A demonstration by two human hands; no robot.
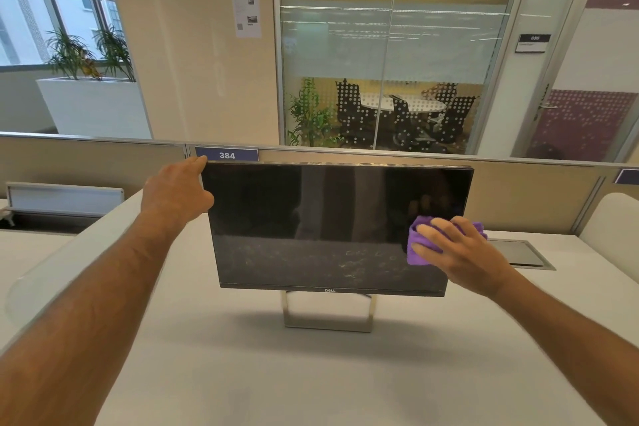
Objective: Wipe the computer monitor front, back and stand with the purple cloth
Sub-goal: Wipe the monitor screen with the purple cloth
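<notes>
On the pale desk (242, 373) in front of you, the monitor (311, 211) stood upright on its metal stand (327, 323), just before the partition (518, 190) with the 384 label (227, 155). Your left hand (176, 190) gripped the screen's upper left corner, thumb across the front edge and fingers curled round behind, which braced the panel well. Your right hand (460, 252) pressed the purple cloth (420, 252) flat against the right side of the glass, fingers spread and lightly bent over the bunched fabric.

Judging by the surface, the upper part looked glossy while a band of smears (345, 263) lay across the lower part, so the front was only partly done; the back and stand had yet to be wiped. To do this pass well, you needed long overlapping strokes across that lower band, with moderate, even pressure, the left hand countering each push so the stand did not skid. A flatter fold of cloth would probably have streaked less than a bunched one.
</notes>
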